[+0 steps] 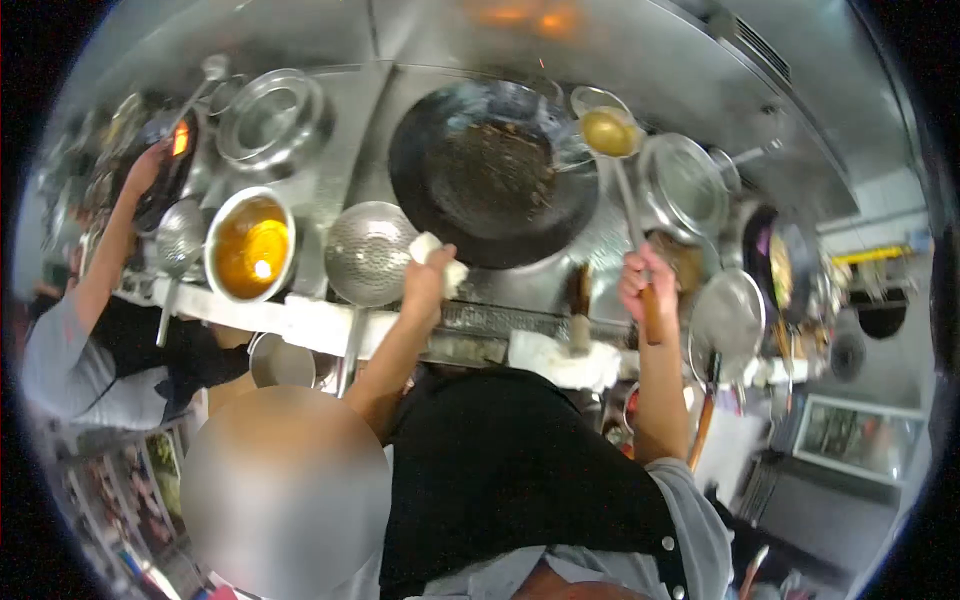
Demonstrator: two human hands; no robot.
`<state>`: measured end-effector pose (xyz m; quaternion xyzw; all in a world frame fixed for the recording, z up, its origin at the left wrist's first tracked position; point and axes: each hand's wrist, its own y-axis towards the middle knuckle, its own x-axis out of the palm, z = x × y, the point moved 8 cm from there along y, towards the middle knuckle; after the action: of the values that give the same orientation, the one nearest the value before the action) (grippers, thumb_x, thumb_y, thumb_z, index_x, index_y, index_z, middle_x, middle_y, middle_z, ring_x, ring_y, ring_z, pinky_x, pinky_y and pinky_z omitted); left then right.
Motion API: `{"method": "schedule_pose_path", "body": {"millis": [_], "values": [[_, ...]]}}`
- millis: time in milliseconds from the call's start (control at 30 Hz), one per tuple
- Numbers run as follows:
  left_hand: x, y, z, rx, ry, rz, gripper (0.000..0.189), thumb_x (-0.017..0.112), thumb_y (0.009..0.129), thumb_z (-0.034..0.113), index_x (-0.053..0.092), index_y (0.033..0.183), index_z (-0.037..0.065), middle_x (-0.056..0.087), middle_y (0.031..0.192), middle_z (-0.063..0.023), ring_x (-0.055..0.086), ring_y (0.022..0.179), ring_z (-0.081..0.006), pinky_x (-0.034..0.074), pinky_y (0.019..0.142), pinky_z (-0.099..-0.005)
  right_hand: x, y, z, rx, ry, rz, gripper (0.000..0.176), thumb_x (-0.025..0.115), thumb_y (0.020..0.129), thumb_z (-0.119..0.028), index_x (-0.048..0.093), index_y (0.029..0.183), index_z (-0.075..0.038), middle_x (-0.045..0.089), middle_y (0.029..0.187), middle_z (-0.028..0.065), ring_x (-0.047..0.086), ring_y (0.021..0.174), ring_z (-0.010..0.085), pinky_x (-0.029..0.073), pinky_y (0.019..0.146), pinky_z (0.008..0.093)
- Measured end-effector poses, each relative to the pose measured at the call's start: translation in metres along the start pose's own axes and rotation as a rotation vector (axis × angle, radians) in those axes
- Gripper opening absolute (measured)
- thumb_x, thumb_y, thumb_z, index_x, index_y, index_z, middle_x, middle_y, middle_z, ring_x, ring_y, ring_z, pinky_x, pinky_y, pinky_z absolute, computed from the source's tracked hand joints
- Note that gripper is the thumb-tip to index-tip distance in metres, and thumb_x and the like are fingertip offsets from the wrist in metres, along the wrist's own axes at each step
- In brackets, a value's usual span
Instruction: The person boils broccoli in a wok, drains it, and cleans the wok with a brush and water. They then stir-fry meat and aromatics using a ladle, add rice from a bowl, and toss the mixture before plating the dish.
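Note:
My left hand (425,287) is closed on a folded white cloth (455,275) at the near left rim of a large dark wok (480,170). Brown residue marks the inside of the wok. In my right hand (647,285) is the wooden handle of a ladle (632,205). Its bowl, holding yellowish liquid, is beyond the wok's right rim. A round perforated strainer (365,250) lies just left of my left hand. Between my hands a brush (580,320) stands on the near edge of the stove.
A bowl of orange oil (250,248) and a metal pot (270,120) stand at left. There a co-worker's arm (115,230) reaches toward a flame (181,138). On the right are another pot (685,185), a mesh strainer (727,325) and a second wok (780,260) containing food.

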<state>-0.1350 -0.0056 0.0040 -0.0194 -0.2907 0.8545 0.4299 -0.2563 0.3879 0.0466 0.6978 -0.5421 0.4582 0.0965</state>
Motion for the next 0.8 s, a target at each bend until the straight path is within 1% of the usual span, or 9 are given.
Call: {"method": "schedule_pose_path", "body": {"millis": [67,233,333,400,467,567,600,667,800], "values": [[-0.001,0.005,-0.01,-0.079,-0.108,-0.06,0.029,0.072,0.098,0.032,0.066,0.103,0.004,0.069,0.084,-0.0051,0.064,0.067,-0.0161,0.048,0.059,-0.0326,0.031,-0.045,0.016,0.021,-0.171,0.193,0.014,0.059,0.107,-0.025,0.054,0.112,-0.013,0.052,0.078,-0.0013,0.048,0.056,0.0109,0.038,0.049,0.0288],[0.005,-0.003,-0.013,-0.254,-0.119,-0.027,0.048,0.073,0.096,0.051,0.061,0.119,0.011,0.067,0.101,-0.0047,0.063,0.088,-0.0212,0.048,0.071,-0.0454,0.041,-0.081,-0.006,0.037,-0.56,0.22,0.047,0.058,0.104,-0.016,0.05,0.149,-0.008,0.056,0.081,0.0004,0.05,0.053,0.0115,0.039,0.045,0.0274],[0.003,0.025,-0.029,-0.118,-0.031,-0.038,0.03,0.076,0.082,0.01,0.066,0.107,-0.001,0.067,0.106,-0.0088,0.065,0.095,-0.0222,0.052,0.08,-0.0429,-0.001,-0.047,-0.06,-0.269,-0.654,0.326,0.05,0.057,0.103,-0.012,0.05,0.152,-0.007,0.056,0.077,0.001,0.053,0.054,0.0119,0.042,0.046,0.0283],[-0.017,0.031,-0.044,-0.057,0.026,0.147,0.024,0.072,0.081,0.004,0.065,0.103,-0.003,0.066,0.094,-0.0084,0.065,0.082,-0.022,0.052,0.074,-0.038,-0.031,-0.006,-0.105,-0.473,-0.959,0.587,0.055,0.065,0.097,-0.014,0.053,0.148,0.001,0.065,0.078,0.0057,0.062,0.06,0.0163,0.048,0.054,0.0314],[0.01,-0.008,-0.011,0.015,-0.079,0.071,0.014,0.069,0.083,0.002,0.066,0.097,-0.004,0.065,0.087,-0.0064,0.064,0.076,-0.0209,0.052,0.071,-0.0359,-0.091,0.036,-0.136,-0.93,-1.72,1.227,0.053,0.068,0.094,-0.016,0.057,0.141,0.004,0.068,0.079,0.0086,0.066,0.063,0.0201,0.052,0.057,0.0359],[0.021,-0.01,-0.011,0.025,-0.086,0.051,0.008,0.064,0.086,-0.001,0.066,0.094,-0.002,0.065,0.088,-0.0068,0.064,0.076,-0.0196,0.052,0.069,-0.0343,-0.177,0.102,-0.168,-0.769,-1.47,1.157,0.037,0.065,0.095,-0.016,0.062,0.123,0.007,0.069,0.079,0.012,0.068,0.065,0.0241,0.054,0.057,0.0408],[0.019,-0.004,-0.013,0.061,-0.071,0.065,0.009,0.064,0.087,0.0,0.066,0.095,-0.003,0.066,0.089,-0.0073,0.064,0.076,-0.0196,0.052,0.07,-0.0346,-0.157,0.105,-0.166,-0.458,-0.851,0.834,0.019,0.06,0.095,-0.015,0.062,0.108,-0.001,0.063,0.07,0.0101,0.064,0.059,0.0231,0.048,0.051,0.0379],[0.013,0.01,-0.023,0.123,-0.05,0.085,0.011,0.065,0.087,0.001,0.066,0.097,-0.003,0.067,0.09,-0.0082,0.064,0.076,-0.0196,0.052,0.07,-0.0352,-0.169,0.12,-0.16,-0.257,-0.33,0.555,0.01,0.058,0.101,-0.016,0.055,0.097,-0.008,0.058,0.069,0.0053,0.057,0.059,0.0189,0.045,0.052,0.0334],[0.021,0.017,-0.021,0.064,-0.056,0.08,0.018,0.068,0.086,0.003,0.065,0.103,-0.003,0.068,0.094,-0.0084,0.065,0.079,-0.0193,0.052,0.072,-0.0356,-0.096,0.07,-0.133,-0.285,0.08,0.336,0.013,0.063,0.101,-0.018,0.055,0.093,-0.012,0.052,0.069,0.0014,0.05,0.053,0.0158,0.041,0.048,0.0303]]}}
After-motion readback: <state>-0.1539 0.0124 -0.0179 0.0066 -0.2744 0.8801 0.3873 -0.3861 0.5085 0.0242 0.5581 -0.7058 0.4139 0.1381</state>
